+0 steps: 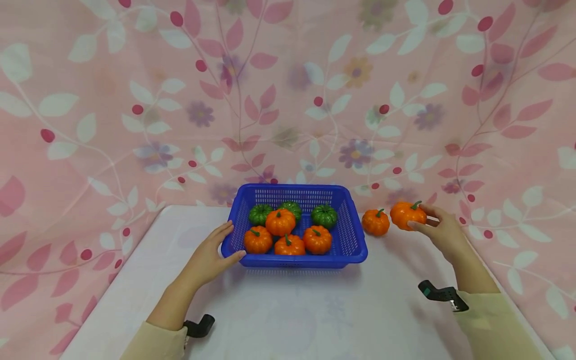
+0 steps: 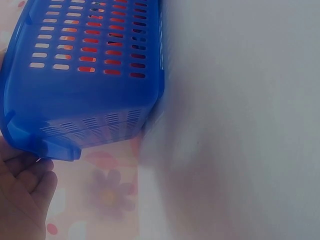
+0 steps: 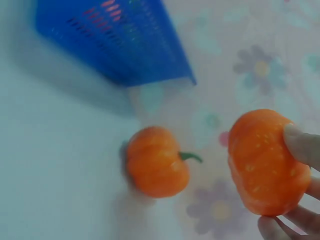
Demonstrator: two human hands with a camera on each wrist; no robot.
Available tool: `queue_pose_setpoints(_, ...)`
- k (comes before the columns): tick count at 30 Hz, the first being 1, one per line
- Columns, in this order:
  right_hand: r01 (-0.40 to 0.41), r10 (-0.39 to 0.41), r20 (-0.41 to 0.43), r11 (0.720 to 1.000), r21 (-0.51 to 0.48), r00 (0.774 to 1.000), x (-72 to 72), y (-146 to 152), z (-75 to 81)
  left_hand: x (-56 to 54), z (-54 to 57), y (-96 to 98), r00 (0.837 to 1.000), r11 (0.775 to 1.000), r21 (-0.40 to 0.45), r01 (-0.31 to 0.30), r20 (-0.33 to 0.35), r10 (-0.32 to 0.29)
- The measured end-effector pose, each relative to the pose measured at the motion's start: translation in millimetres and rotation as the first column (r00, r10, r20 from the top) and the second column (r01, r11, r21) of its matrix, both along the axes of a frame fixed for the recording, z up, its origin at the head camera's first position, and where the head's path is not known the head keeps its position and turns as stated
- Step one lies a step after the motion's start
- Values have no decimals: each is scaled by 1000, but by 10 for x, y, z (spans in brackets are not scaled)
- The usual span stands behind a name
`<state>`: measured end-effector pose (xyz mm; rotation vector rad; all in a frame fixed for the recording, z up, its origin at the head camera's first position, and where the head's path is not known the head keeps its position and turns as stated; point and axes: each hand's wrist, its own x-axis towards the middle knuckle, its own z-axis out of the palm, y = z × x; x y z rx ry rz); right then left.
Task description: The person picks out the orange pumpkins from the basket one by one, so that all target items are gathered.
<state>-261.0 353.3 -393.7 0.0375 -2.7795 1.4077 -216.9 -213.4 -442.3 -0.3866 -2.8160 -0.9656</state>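
Observation:
A blue plastic basket (image 1: 297, 261) stands on the white table, holding several orange and green toy pumpkins. My left hand (image 1: 208, 257) grips the basket's left rim, its thumb at the front corner; the left wrist view shows those fingers (image 2: 37, 182) bent against the rim. Right of the basket, my right hand (image 1: 443, 231) holds an orange toy pumpkin (image 1: 407, 216) up off the table, with thumb on one side and fingers on the other. Another orange pumpkin (image 1: 375, 222) lies between the basket and that held one; its green stem shows in the right wrist view.
Inside the basket, green pumpkins (image 1: 324, 216) sit toward the back and orange ones (image 1: 317, 240) toward the front. Behind the white table (image 1: 288, 315) hangs a pink floral cloth (image 1: 288, 90), close to the basket's far side.

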Motion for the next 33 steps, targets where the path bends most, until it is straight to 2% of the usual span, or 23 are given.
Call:
queue_pose_setpoints(5,103,-104,-36,994,-27,994,-99,48,-237,-1,-15,-1,1000,1000,-2,-1,0,1)
queue_pose_setpoints(10,160,-161,-51,987,-28,986,-171,58,-397,-1,-16,5,1000,1000,-4,-6,1,6)
queue_pose_setpoints(20,206,-208,-19,976,-72,978,-345,96,-616,-7,-15,3,1000,1000,2,-8,8,8)
queue_pose_setpoints(26,227,-226,11,973,-33,974,-441,135,-739,-9,-19,2,1000,1000,-1,-10,9,10)
queue_pose_setpoints(33,234,-232,44,972,-24,972,-473,140,-802,-9,-32,-7,1000,1000,-2,-9,5,9)
